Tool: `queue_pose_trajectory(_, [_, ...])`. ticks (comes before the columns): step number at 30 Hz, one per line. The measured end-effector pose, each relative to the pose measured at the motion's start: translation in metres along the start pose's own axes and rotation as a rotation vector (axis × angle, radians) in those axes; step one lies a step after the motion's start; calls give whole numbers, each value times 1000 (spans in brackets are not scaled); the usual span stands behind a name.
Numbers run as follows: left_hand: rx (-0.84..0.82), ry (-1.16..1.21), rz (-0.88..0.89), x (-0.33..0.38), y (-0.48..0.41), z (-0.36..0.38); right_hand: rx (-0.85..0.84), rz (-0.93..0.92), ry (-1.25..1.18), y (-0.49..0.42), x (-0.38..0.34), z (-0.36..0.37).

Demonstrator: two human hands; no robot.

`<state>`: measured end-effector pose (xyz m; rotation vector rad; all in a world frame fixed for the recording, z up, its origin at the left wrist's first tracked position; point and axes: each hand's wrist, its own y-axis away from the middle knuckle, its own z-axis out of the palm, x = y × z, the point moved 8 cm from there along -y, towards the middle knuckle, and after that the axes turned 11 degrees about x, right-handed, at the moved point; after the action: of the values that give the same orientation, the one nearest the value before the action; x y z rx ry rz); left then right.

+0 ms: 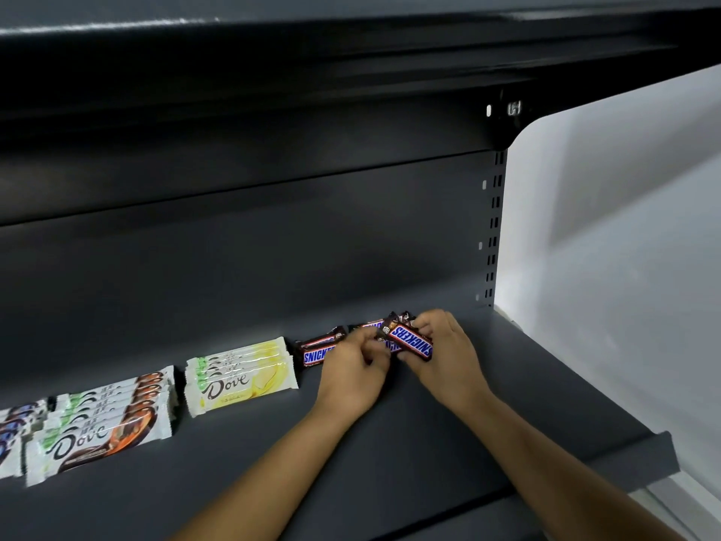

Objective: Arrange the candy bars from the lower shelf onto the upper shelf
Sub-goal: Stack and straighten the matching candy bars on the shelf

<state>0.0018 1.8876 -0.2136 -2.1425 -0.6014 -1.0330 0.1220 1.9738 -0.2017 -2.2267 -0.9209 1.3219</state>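
Head view: at the right of the dark shelf (429, 423), the right hand (444, 353) pinches a tilted candy bar (411, 341) — the left hand (351, 369) curls its fingers round flat candy bars (318, 347) just beside it.

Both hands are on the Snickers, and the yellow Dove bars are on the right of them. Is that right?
No. The left hand and right hand are on the Snickers, but the yellow Dove bars lie to their left, not right. The head view shows it.
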Motion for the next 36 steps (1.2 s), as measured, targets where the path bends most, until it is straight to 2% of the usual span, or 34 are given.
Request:
queue_pose_trajectory(3, [-18,344,-228,-4,15,-7,-70,-37,-145,12,-21,8])
queue_pose_trajectory(6, [50,480,-285,-4,19,-27,-182,-133,-237,26,-41,16])
queue_pose_trajectory(9, [48,596,-418,-14,19,-40,-220,-308,-189,37,-56,19])
queue_pose_trajectory(14, [-50,535,-437,-30,23,-49,-147,-513,-12,45,-67,20])
queue_pose_trajectory(17, [-107,481,-407,-32,25,-52,-168,-647,129,52,-73,26])
queue_pose_trajectory(25, [-208,438,-442,-37,28,-54,-120,-664,122,54,-76,25])
queue_pose_trajectory(30, [-237,401,-474,-41,29,-53,-46,-773,174,58,-79,24])
queue_pose_trajectory(36, [-211,443,-494,-42,27,-55,-93,-928,294,68,-88,35])
